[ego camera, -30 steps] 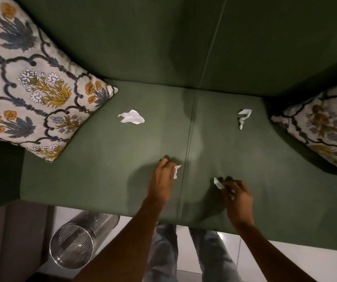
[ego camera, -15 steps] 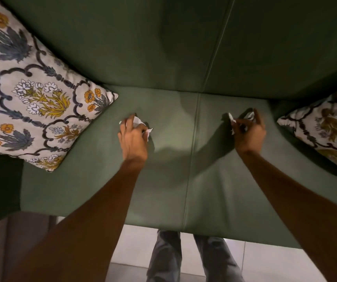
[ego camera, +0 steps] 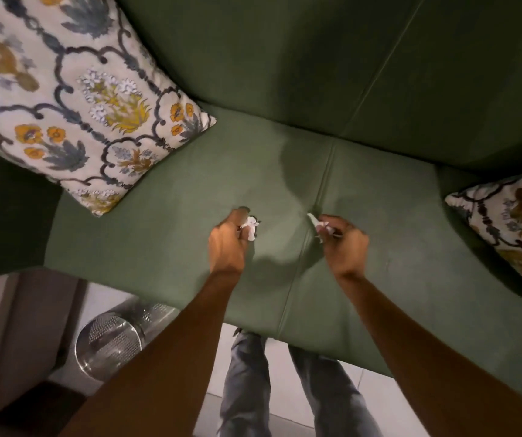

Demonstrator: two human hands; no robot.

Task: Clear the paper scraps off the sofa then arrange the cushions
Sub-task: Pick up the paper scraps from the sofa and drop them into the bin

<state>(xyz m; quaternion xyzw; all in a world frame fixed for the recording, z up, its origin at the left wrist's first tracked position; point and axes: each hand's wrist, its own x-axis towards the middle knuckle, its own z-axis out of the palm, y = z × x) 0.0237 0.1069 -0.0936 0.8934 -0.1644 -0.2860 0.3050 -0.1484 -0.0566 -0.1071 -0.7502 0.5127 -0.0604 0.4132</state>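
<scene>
Over the middle of the green sofa seat (ego camera: 177,234), my left hand (ego camera: 226,244) is closed around crumpled white paper scraps (ego camera: 251,227). My right hand (ego camera: 343,244) grips more white paper scraps (ego camera: 316,223), which stick out past its fingers. No loose scrap shows on the seat. A floral cushion (ego camera: 73,99) leans at the sofa's left end. A second floral cushion (ego camera: 518,228) lies at the right end, partly cut off by the frame edge.
A perforated metal waste bin (ego camera: 111,345) stands on the floor at the lower left, beside the sofa's front edge. My legs in grey jeans (ego camera: 247,386) are below the seat. The sofa backrest (ego camera: 316,58) fills the top.
Both hands have pulled back from the far scraps toward the seat's front middle, each carrying paper. The two scraps that lay near the backrest are gone from the seat.
</scene>
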